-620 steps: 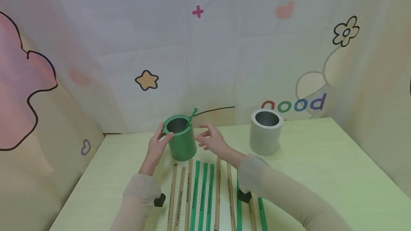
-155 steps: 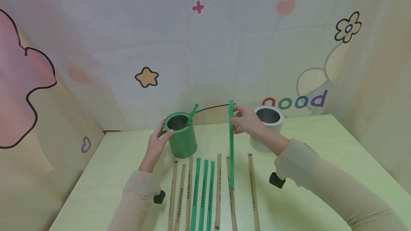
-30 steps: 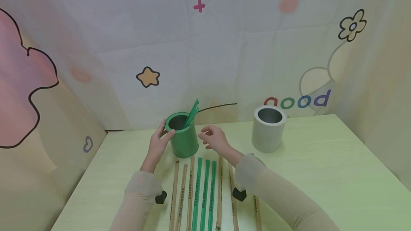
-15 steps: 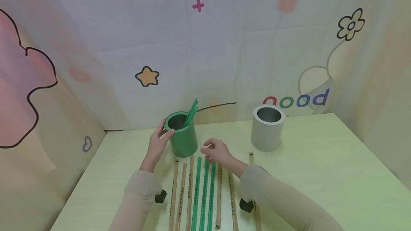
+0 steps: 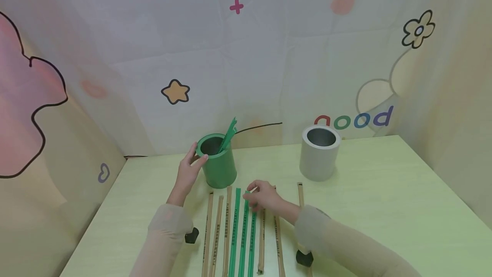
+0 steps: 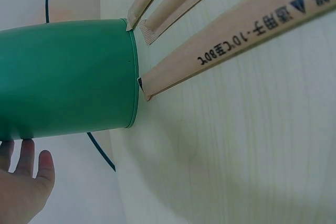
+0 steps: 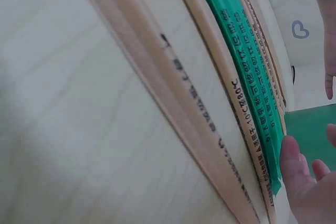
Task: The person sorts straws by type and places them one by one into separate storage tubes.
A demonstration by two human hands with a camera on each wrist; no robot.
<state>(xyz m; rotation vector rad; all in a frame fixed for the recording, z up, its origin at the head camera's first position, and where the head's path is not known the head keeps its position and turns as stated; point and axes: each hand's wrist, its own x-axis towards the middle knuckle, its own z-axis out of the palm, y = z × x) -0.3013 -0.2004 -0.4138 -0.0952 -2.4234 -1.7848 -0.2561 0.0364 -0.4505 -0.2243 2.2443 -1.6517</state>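
My left hand (image 5: pixel 187 174) holds the green cup (image 5: pixel 220 172) at its left side, thumb at the near rim. In the left wrist view its fingertips touch the cup's wall. Several green paper-wrapped straws (image 5: pixel 229 135) lean in the cup against its right rim. My right hand (image 5: pixel 266 196) hovers over the far ends of the green wrapped straws (image 5: pixel 243 238) lying on the table, thumb and fingers apart. In the right wrist view the thumb (image 7: pixel 291 166) is right beside a green wrapper's end (image 7: pixel 275 182), with nothing held.
Brown paper-wrapped straws lie in the same row, some on the left (image 5: pixel 207 234) and some on the right (image 5: pixel 278 243). A white cup (image 5: pixel 318 163) stands at the back right of the table. A printed cloth (image 5: pixel 253 67) hangs behind the table.
The green straw my right hand held about five seconds ago now stands in the green cup. Since then my right hand has moved down from beside the cup to the row. My left hand stays put.
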